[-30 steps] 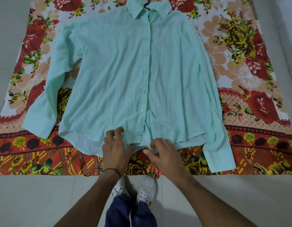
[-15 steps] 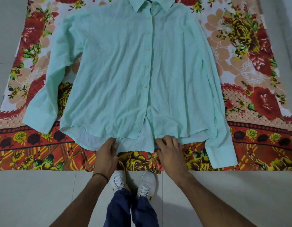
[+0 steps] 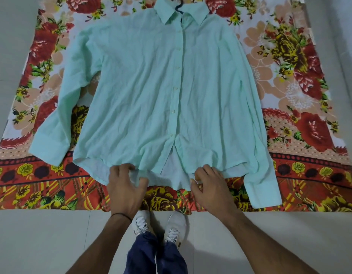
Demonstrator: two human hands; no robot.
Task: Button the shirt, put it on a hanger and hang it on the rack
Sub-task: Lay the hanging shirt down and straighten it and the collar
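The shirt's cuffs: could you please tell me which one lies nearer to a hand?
The cuff on the person's right, which lies close beside the right hand; the left cuff sits farther up and well away from the left hand.

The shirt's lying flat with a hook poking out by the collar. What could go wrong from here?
1. The left hand and right hand are at the hem of the shirt, far from the hanger hook; tugging there might pull the collar off the hanger.
2. The front gapes below the lowest button, so it may hang unevenly.
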